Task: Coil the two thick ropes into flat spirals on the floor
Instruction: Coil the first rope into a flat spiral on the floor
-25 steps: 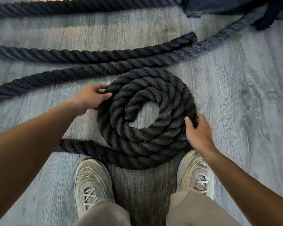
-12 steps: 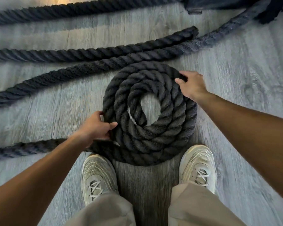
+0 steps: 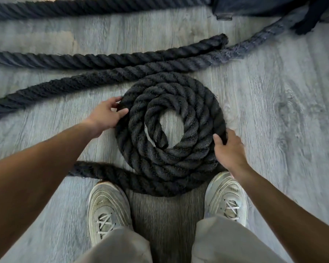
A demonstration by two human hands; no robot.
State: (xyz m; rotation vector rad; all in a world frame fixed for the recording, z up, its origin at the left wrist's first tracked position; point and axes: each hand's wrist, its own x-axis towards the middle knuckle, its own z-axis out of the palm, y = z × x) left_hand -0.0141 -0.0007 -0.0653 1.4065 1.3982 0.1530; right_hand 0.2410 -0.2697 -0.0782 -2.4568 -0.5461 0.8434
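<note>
A thick black rope lies wound in a flat spiral (image 3: 196, 114) of about three turns on the grey floor, just ahead of my shoes. Its loose tail (image 3: 95, 170) runs off to the left under my left forearm. My left hand (image 3: 105, 115) grips the spiral's outer turn at its upper left. My right hand (image 3: 229, 151) grips the outer turn at its lower right. Beyond the spiral, a straight stretch of rope (image 3: 95, 81) crosses the floor, and another stretch (image 3: 110, 58) ends in a cut end at right.
A third rope stretch (image 3: 95, 7) runs along the top edge. Dark equipment (image 3: 254, 6) sits at the top right. My two grey sneakers (image 3: 107, 209) (image 3: 226, 198) stand close behind the spiral, with a darker floor strip (image 3: 165, 215) between them. Bare grey planks (image 3: 285, 111) lie to the right.
The left hand moved from the spiral's lower left up to its upper left. The right hand moved from the upper right down to the lower right. The spiral turned and the tail shifted.
</note>
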